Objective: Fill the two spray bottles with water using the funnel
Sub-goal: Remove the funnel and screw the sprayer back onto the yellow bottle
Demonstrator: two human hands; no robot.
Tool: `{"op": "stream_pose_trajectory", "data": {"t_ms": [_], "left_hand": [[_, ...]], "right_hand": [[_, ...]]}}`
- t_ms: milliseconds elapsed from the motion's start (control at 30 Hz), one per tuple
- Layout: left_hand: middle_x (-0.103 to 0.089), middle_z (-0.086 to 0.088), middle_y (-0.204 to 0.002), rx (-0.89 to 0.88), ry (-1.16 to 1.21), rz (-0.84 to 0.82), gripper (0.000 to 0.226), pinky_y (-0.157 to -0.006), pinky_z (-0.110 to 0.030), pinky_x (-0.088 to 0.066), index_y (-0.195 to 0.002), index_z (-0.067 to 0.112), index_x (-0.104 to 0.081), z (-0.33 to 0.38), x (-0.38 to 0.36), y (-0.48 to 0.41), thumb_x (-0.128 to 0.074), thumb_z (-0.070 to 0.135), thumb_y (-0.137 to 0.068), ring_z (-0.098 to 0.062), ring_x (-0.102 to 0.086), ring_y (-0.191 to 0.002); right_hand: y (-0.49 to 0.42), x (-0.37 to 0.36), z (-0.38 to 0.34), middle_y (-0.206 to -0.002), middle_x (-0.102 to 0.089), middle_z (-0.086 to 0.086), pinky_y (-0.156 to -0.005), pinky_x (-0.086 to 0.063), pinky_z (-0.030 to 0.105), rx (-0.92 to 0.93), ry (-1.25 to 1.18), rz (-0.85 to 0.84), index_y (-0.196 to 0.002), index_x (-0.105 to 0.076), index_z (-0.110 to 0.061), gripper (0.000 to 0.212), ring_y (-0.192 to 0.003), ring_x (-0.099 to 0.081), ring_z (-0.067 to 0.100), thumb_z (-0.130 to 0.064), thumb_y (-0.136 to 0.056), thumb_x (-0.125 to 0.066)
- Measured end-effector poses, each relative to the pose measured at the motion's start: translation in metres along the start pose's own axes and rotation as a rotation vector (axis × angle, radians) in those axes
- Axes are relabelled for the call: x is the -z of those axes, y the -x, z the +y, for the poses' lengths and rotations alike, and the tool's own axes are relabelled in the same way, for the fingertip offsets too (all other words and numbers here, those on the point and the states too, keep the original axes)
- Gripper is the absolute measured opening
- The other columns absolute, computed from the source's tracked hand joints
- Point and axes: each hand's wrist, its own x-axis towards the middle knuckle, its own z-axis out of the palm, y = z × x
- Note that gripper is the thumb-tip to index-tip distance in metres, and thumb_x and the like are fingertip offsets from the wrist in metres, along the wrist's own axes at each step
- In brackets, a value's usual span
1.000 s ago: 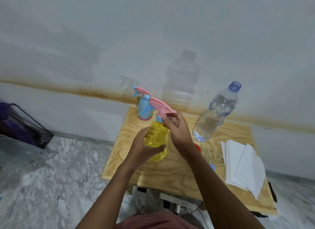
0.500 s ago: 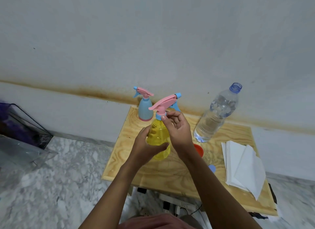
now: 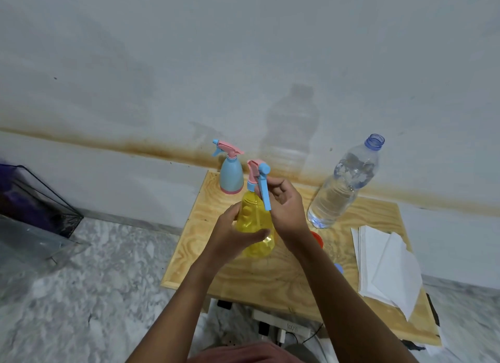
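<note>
A yellow spray bottle [image 3: 254, 222] stands on the wooden table [image 3: 270, 278]. My left hand [image 3: 232, 234] grips its body from the left. My right hand [image 3: 284, 205] holds the collar under its pink and blue spray head [image 3: 258, 173], whose trigger points toward me. A blue spray bottle [image 3: 230, 173] with a pink head stands behind, at the table's far left corner. An uncapped clear water bottle [image 3: 343, 186], partly full, stands to the right. An orange funnel [image 3: 317, 239] shows partly behind my right wrist.
A stack of white paper napkins [image 3: 387, 265] lies on the table's right side. A small blue cap [image 3: 338, 268] peeks out beside my right forearm. The wall rises just behind the table. A dark wire rack [image 3: 40, 203] stands on the marble floor at left.
The spray head has turned round on the yellow bottle: its nozzle pointed left, then right, and its trigger faces me now. My left hand has kept its grip on the bottle.
</note>
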Motion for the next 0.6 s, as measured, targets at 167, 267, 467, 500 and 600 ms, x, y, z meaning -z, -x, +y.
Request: {"op": "stream_pose_trajectory", "data": {"t_ms": [167,267,467,500,600], "left_hand": [[-0.073,0.004,-0.103,-0.020,-0.070,0.004,0.049,-0.080,-0.034,-0.057,-0.106,0.032,-0.068,0.001,-0.003,0.000,-0.086,0.035,-0.061,-0.015,-0.069,-0.096],[-0.073,0.002,-0.100,-0.013,-0.070,-0.033,0.041,-0.074,-0.019,-0.053,-0.100,0.034,-0.068,0.003,0.000,0.000,-0.089,0.021,-0.068,-0.007,-0.068,-0.090],[-0.074,0.004,-0.100,-0.007,-0.067,-0.109,0.042,-0.077,-0.021,-0.055,-0.106,0.027,-0.069,0.000,0.005,-0.002,-0.089,0.024,-0.069,-0.008,-0.068,-0.094],[-0.073,0.004,-0.099,-0.020,-0.077,-0.098,0.042,-0.077,-0.021,-0.054,-0.105,0.027,-0.069,-0.001,0.004,-0.002,-0.090,0.026,-0.069,-0.009,-0.068,-0.093],[-0.073,0.003,-0.096,-0.071,-0.091,-0.071,0.045,-0.076,-0.023,-0.055,-0.103,0.023,-0.068,-0.002,-0.001,0.000,-0.088,0.037,-0.066,-0.011,-0.069,-0.091]], "right_hand": [[-0.002,-0.002,-0.005,-0.091,-0.062,-0.011,-0.090,-0.052,0.036,-0.008,0.090,0.063,-0.112,-0.062,-0.017,0.040,-0.088,-0.057,0.010,-0.020,-0.077,-0.083],[-0.004,0.004,-0.009,-0.092,-0.064,-0.012,-0.089,-0.052,0.040,-0.001,0.194,-0.067,-0.114,-0.066,-0.023,0.035,-0.094,-0.059,0.023,-0.029,-0.082,-0.077],[-0.011,0.024,-0.014,-0.113,-0.073,-0.003,-0.099,-0.051,0.035,-0.009,0.195,-0.247,-0.115,-0.070,-0.017,0.022,-0.111,-0.065,0.013,-0.021,-0.094,-0.065],[-0.011,0.023,-0.014,-0.112,-0.074,-0.002,-0.099,-0.051,0.035,-0.001,0.206,-0.236,-0.114,-0.070,-0.016,0.021,-0.110,-0.066,0.013,-0.019,-0.093,-0.066],[-0.009,0.016,-0.010,-0.103,-0.074,-0.006,-0.094,-0.052,0.033,0.061,0.248,-0.160,-0.106,-0.071,-0.023,0.017,-0.103,-0.067,0.013,-0.018,-0.091,-0.069]]}}
